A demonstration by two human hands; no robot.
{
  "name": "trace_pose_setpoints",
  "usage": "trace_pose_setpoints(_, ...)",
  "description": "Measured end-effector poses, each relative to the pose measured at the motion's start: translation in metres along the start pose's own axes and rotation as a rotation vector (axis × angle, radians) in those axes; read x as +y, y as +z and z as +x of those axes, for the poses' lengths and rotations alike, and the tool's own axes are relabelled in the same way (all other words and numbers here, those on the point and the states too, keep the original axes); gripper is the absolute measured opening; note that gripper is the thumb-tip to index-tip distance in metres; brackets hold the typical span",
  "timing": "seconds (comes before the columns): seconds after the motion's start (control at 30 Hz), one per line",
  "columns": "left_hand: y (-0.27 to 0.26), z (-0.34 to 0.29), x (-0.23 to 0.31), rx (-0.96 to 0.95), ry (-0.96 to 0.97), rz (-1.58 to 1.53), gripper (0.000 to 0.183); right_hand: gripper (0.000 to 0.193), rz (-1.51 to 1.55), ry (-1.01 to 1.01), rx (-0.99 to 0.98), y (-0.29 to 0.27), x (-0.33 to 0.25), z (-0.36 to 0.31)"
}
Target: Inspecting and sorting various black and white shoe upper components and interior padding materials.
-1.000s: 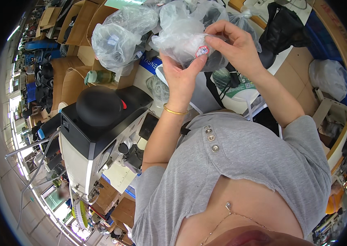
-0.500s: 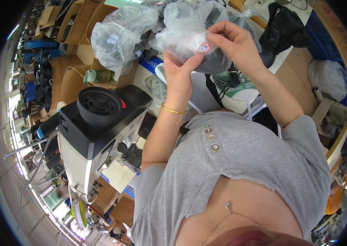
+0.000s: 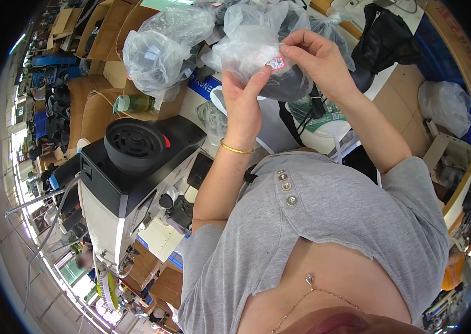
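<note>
Over a cluttered workshop table (image 3: 381, 80), left hand (image 3: 243, 100) and right hand (image 3: 322, 64) hold a clear bag (image 3: 255, 54).

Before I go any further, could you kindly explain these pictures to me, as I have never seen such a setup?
There is no robot here, only a person wearing a wide camera on the head. Every picture comes from that camera, looking down, which is why straight edges bend. The bare left hand and right hand hold a cloudy plastic bag with a red-edged sticker. Around the white table are more plastic bags and a black bag. What looks like a sewing machine stands to the left.
</note>
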State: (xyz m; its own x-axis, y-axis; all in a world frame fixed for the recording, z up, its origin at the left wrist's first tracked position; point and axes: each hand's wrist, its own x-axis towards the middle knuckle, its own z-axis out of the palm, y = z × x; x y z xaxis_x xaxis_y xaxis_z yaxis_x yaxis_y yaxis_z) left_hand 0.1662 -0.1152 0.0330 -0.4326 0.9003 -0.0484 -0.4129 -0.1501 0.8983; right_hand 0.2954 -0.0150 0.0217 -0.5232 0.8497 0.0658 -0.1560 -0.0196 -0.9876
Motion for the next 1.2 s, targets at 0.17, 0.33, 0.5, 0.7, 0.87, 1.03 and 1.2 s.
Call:
trace_pose_setpoints(0.17, 0.001, -0.001, 0.001, 0.015, -0.017, -0.016, 0.053, 0.020, -0.005, 0.014, 0.006, -0.001, 0.001, 0.000)
trace_pose_setpoints(0.33, -0.001, 0.000, 0.000, 0.005, -0.002, -0.008, 0.053, 0.022, 0.006, 0.012, -0.008, 0.000, -0.002, -0.001)
trace_pose_setpoints(0.5, 0.006, 0.000, 0.001, 0.007, 0.033, -0.021, 0.049, 0.024, -0.003, -0.017, -0.049, 0.002, -0.009, -0.005)
trace_pose_setpoints(0.7, 0.007, 0.002, -0.008, 0.098, 0.225, 0.156, 0.047, 0.020, 0.062, -0.024, -0.087, 0.003, -0.003, -0.006)
trace_pose_setpoints(0.87, 0.007, 0.002, -0.011, 0.136, 0.293, 0.137, 0.044, 0.016, 0.127, 0.031, -0.084, 0.007, 0.001, -0.009)
trace_pose_setpoints(1.03, 0.010, 0.001, -0.008, 0.148, 0.287, 0.097, 0.042, 0.017, 0.279, 0.006, -0.099, 0.010, 0.004, -0.009)
trace_pose_setpoints(1.2, 0.009, 0.004, -0.007, 0.175, 0.301, 0.184, 0.040, 0.018, 0.299, 0.040, -0.108, 0.009, 0.007, -0.005)
